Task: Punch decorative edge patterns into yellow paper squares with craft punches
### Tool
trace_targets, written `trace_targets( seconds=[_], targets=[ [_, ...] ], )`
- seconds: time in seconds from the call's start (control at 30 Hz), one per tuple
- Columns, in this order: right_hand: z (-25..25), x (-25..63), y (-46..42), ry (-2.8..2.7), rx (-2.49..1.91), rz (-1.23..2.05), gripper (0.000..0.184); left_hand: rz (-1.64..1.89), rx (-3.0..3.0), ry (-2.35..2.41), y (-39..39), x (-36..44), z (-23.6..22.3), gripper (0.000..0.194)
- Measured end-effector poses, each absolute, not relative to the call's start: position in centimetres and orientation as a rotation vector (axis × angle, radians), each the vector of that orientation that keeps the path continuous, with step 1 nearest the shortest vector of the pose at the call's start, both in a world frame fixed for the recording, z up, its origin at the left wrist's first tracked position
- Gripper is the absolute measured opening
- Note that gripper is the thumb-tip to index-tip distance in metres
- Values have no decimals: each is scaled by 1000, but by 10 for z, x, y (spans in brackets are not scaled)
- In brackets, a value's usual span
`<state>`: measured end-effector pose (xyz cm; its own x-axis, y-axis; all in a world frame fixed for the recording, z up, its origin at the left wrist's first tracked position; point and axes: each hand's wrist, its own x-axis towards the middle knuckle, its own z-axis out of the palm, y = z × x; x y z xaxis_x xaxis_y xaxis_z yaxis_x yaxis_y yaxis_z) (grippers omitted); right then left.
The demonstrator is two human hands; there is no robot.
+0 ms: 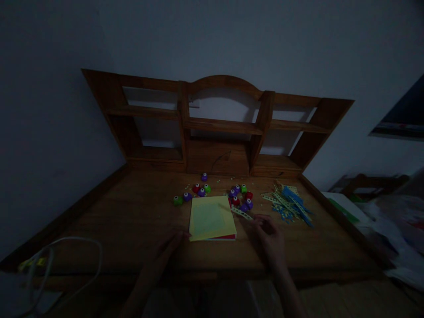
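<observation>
A stack of coloured paper (pixel 212 217), yellow on top with red beneath, lies on the wooden desk (pixel 132 216). My left hand (pixel 172 245) rests flat at its lower left corner, fingers stretched toward the edge. My right hand (pixel 270 236) lies to the right of the stack, fingers curled near the end of a pale punched paper strip (pixel 241 213). The dim light hides whether it grips anything. Several small round paper punches (pixel 207 190), green, purple and red, sit behind the stack.
A pile of blue and pale punched strips (pixel 288 203) lies at the right of the desk. A wooden hutch with shelves (pixel 218 128) rises at the back. A white cable (pixel 66 260) loops at the left front edge. Clutter sits to the right of the desk.
</observation>
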<state>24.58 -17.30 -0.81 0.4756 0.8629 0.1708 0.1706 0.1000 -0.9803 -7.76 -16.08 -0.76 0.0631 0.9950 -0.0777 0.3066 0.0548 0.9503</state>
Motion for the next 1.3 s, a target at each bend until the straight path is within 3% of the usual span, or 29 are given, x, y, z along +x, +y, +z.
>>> trace_targets(
  seconds=[0.57, 1.1, 1.3],
  targets=[
    [-6, 245, -177, -1045, -1333, 783, 36, 983, 1398, 1412, -160, -78, -13, 48],
    [-7, 247, -179, -1032, -1265, 805, 32, 995, 1401, 1450, -162, -78, -9, 51],
    [-13, 247, -183, -987, -1319, 818, 42, 941, 1375, 1453, -159, -80, -10, 50]
  ],
)
